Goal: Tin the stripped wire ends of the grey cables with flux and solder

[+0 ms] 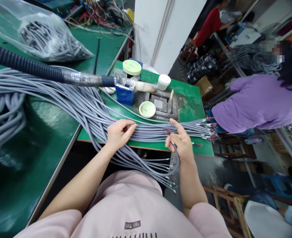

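My right hand [182,143] pinches a grey cable [177,154] close to its stripped end. Thin red and blue wires [169,129] fan out above the fingers, and the index finger points up and away. Below the wrist the cable bends back towards the bundle. My left hand [120,135] rests over the bundle of grey cables [148,131], its thumb and index finger pressed together; whatever lies between them is hidden. Wire ends [209,129] of the bundle stick out at the green table's right side. Other cable ends [169,178] hang off the front edge.
Behind the bundle are a square metal pot [160,103], a pale green dish [147,109], a white tub [164,82] and a blue box [124,95]. A black corrugated hose [86,78] crosses from the left. A person in purple [257,102] sits at the right.
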Action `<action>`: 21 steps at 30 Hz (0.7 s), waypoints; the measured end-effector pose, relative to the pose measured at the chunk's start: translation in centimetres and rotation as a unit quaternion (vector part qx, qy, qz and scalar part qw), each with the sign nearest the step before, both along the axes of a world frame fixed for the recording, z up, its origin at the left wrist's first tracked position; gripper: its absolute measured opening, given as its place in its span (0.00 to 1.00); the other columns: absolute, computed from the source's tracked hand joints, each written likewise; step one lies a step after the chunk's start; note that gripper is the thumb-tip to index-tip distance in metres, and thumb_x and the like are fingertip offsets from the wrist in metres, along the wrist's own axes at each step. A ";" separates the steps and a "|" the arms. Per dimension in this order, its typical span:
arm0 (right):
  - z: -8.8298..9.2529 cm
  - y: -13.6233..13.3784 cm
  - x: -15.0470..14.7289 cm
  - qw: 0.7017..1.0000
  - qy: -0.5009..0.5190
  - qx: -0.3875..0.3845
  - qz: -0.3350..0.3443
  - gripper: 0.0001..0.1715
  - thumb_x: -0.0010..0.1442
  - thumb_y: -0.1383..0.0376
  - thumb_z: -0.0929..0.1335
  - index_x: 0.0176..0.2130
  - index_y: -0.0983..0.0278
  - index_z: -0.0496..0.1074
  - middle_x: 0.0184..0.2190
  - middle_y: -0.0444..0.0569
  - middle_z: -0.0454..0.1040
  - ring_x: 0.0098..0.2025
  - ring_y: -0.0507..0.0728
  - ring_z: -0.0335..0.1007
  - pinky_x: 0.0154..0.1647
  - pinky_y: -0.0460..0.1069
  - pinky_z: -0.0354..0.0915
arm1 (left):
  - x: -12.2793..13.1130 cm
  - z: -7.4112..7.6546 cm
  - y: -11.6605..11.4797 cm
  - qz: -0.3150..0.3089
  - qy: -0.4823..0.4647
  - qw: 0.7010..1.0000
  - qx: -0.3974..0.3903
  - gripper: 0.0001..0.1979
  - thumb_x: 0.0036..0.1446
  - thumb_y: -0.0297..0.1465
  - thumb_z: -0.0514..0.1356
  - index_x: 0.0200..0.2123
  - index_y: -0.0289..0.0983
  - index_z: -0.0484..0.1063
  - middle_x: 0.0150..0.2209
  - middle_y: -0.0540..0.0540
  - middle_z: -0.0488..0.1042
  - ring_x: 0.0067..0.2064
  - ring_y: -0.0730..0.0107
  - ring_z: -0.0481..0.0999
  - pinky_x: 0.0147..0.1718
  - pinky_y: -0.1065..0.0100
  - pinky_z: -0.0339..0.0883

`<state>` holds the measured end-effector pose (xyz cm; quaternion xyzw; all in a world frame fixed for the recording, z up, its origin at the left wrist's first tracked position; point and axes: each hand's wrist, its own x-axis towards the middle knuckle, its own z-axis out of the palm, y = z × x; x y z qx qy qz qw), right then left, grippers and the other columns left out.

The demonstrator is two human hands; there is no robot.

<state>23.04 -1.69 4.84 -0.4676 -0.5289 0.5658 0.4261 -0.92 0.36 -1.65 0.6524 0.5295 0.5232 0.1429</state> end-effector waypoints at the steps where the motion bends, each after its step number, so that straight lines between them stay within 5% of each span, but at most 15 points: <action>1: 0.1 -0.4 0.7 1.000 -0.005 0.011 -0.022 0.38 0.58 0.56 0.68 0.64 0.59 0.55 0.19 0.39 0.73 0.13 0.47 0.54 0.14 0.43 0.51 | 0.0 -0.1 0.0 0.001 -0.003 1.000 -0.001 0.08 0.56 0.34 0.61 0.31 0.37 0.77 0.22 0.51 0.73 0.23 0.76 0.69 0.26 0.73 0.62; 6: -0.3 -4.4 6.0 0.983 -0.022 0.051 -0.174 0.34 0.58 0.58 0.68 0.61 0.57 0.58 0.18 0.38 0.71 0.13 0.48 0.56 0.15 0.43 0.54 | 0.0 -0.3 -0.2 -0.002 -0.026 1.000 0.003 0.07 0.56 0.34 0.62 0.31 0.37 0.77 0.24 0.51 0.74 0.24 0.76 0.69 0.26 0.73 0.63; 11: -5.0 -10.3 12.0 0.923 -0.166 -0.018 -0.347 0.39 0.57 0.52 0.67 0.62 0.63 0.56 0.20 0.40 0.72 0.16 0.51 0.65 0.19 0.46 0.63 | 2.3 0.3 -1.3 -0.091 0.025 0.995 0.026 0.05 0.58 0.31 0.60 0.32 0.36 0.75 0.25 0.50 0.74 0.27 0.75 0.70 0.30 0.71 0.64; 14: -8.5 -13.1 14.2 0.869 -0.327 -0.134 -0.345 0.45 0.55 0.50 0.66 0.64 0.69 0.53 0.19 0.42 0.73 0.16 0.53 0.65 0.20 0.48 0.63 | 4.8 0.3 -1.9 -0.194 0.134 0.971 0.048 0.07 0.60 0.31 0.58 0.36 0.35 0.75 0.31 0.46 0.78 0.32 0.70 0.72 0.35 0.67 0.65; 17: -10.1 -14.3 14.4 0.825 -0.437 -0.180 -0.311 0.43 0.55 0.53 0.65 0.63 0.71 0.56 0.18 0.42 0.73 0.17 0.54 0.66 0.25 0.49 0.64 | 6.9 0.0 -2.2 -0.218 0.261 0.939 0.045 0.11 0.61 0.33 0.57 0.41 0.35 0.75 0.37 0.42 0.78 0.37 0.62 0.72 0.34 0.63 0.62; 21: -9.3 -13.0 11.5 0.898 -0.334 -0.162 -0.236 0.33 0.56 0.53 0.64 0.54 0.70 0.67 0.19 0.43 0.73 0.18 0.51 0.65 0.24 0.48 0.63 | 8.5 0.1 -2.1 -0.199 0.352 0.914 0.027 0.14 0.60 0.34 0.57 0.47 0.35 0.73 0.41 0.41 0.76 0.40 0.57 0.71 0.35 0.60 0.59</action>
